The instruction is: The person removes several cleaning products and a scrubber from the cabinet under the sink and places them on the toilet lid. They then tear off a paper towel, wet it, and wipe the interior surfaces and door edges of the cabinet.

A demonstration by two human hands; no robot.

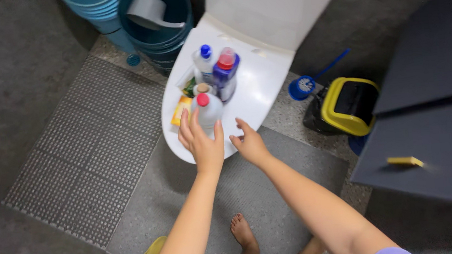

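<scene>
- Left hand point(201, 141) open, fingers spread around the base of the white bottle with a red cap point(208, 109), touching but not yet closed on it.
- Right hand point(250, 144) open, just beside the left one, resting at the front edge of the closed toilet lid point(258, 85), holding nothing.
- Better to wrap low round the bottle's body and lift straight up, sparing the neighbours packed close behind.
- Beyond the fingertips: purple bottle with a red cap point(226, 74), white bottle with a blue cap point(204, 63), both upright.
- Left of the fingers: flat yellow packet point(181, 110); green-labelled pouch point(188, 85) behind.
- Far right: yellow-lidded bin point(345, 107), blue toilet brush point(305, 85).
</scene>
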